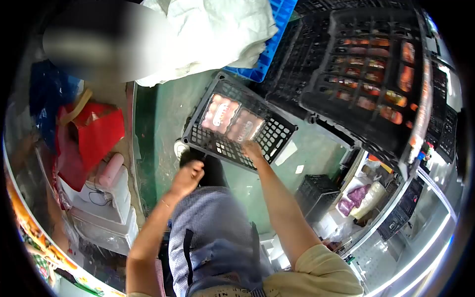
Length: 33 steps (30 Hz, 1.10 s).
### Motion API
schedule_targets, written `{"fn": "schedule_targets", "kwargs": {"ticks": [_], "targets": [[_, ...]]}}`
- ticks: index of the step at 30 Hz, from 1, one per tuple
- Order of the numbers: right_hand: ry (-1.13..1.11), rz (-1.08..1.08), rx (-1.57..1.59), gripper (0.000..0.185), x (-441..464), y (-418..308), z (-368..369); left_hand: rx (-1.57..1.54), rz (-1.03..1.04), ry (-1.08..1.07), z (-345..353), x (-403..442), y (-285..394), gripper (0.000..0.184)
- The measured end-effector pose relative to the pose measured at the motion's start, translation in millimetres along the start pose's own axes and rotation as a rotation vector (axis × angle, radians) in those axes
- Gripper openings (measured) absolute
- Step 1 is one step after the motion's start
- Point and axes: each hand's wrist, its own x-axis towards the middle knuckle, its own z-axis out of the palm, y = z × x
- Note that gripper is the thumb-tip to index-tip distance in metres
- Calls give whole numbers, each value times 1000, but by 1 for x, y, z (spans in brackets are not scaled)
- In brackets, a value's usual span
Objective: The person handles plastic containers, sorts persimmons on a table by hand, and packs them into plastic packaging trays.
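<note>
- Left hand (188,178): forearm rising from 7 o'clock, wrist bent inward, fingers curled closed; located at 7 o'clock of the crate, near its rim. Whether it grips anything cannot be determined.
- Right hand (253,150): arm extended from 5 o'clock, back of hand uppermost, fingers directed to 11 o'clock, at the crate's 5 o'clock side beside the packs. Grip cannot be determined.
- Black perforated plastic crate (277,140): at 12 o'clock of the wearer, above the green floor (173,99); holds two pinkish, clear-wrapped rectangular packs (220,115), side by side, toward its 11 o'clock end.
- Large black lattice crates (366,74): at 2 o'clock, orange and red packaged items visible through the openings.
- White foam boxes (106,198): at 8 o'clock, pink roll (112,169) on top.
</note>
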Motion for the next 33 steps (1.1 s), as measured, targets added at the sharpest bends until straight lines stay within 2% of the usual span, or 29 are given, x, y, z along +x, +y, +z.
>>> {"fn": "schedule_targets", "kwargs": {"ticks": [1,2,3,7,9,13,15,17,19,20,21,28,31,33], "targets": [[-8,15,-26,15,16,10,2,-53,44,25,25,-4,-34,24],[-69,85,-121,11,11,-5,11,-88,-106,-32,43,-10,-44,23],[-37,81,-169,16,25,1,18,-139,-139,-57,60,-12,-58,25],[95,46,-337,45,127,68,31,-146,-185,-63,114,-7,-101,24],[153,39,-357,61,168,89,39,-133,-150,63,120,3,-111,19],[261,-2,-387,67,227,110,60,-207,-227,164,117,32,-116,15],[307,-28,-361,70,252,121,70,-222,-189,83,117,40,-113,17],[347,-60,-322,74,273,133,80,-247,-193,62,120,45,-111,20],[385,-99,-279,77,293,143,87,-246,-154,95,121,51,-106,16],[400,-117,-257,79,302,151,89,-295,-276,14,118,50,-102,23],[411,-140,-224,81,303,150,92,-298,-273,16,117,51,-101,23],[351,-74,-13,70,294,107,106,-329,-324,0,114,48,-102,19],[334,-57,104,66,286,99,112,-379,-166,92,125,48,-111,13],[326,-48,215,63,280,96,112,-470,-244,64,127,46,-112,13]]}}
